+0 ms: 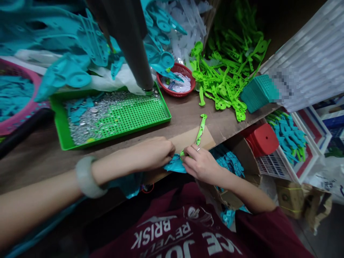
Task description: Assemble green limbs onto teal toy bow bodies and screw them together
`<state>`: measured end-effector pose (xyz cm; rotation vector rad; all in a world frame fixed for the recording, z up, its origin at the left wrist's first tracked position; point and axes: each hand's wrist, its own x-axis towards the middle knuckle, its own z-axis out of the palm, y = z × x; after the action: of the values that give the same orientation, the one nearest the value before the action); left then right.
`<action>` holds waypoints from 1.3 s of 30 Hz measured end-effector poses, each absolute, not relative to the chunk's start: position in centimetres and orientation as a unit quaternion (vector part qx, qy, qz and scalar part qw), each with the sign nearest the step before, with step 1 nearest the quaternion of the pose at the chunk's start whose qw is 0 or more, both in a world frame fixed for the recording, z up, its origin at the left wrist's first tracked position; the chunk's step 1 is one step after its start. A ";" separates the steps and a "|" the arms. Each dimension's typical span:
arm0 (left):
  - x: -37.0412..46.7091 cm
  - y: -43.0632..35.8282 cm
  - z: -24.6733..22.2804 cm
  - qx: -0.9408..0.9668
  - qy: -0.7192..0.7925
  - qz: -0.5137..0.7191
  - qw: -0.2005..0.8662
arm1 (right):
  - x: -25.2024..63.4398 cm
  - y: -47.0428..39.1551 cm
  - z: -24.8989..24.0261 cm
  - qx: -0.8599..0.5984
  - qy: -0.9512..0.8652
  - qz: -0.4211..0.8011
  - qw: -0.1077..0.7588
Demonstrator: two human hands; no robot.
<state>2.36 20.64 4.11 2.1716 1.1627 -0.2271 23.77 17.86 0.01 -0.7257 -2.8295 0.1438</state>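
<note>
At the bench's front edge, my left hand point(159, 152), a pale bangle on its wrist, is closed with its fingertips at a turquoise plastic part point(175, 166). My right hand point(200, 163), with a ring on one finger, pinches the other end of that part, where a small bright green plastic piece point(182, 154) shows under the fingertips. The fingers partly cover how the two pieces meet. Just beyond my right hand, a slim green plastic handle piece point(200, 129) lies on a flat cardboard strip point(208, 139).
A green perforated tray point(139, 123) holds small metal pieces. Above it hangs a dark machine column point(134, 46). Behind are a red basket point(177, 94) and a heap of green parts point(223, 77). Turquoise parts fill a box point(228, 163) below right; a red stool point(264, 139) stands beyond.
</note>
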 end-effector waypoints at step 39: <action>7.2 8.7 -1.4 0.804 0.543 0.230 -0.077 | 25.2 21.3 1.5 -0.151 -0.946 0.206 0.200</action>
<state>7.23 8.71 -1.42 2.6572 1.7953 0.7614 25.19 21.26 1.49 -0.4233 -2.6445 0.5756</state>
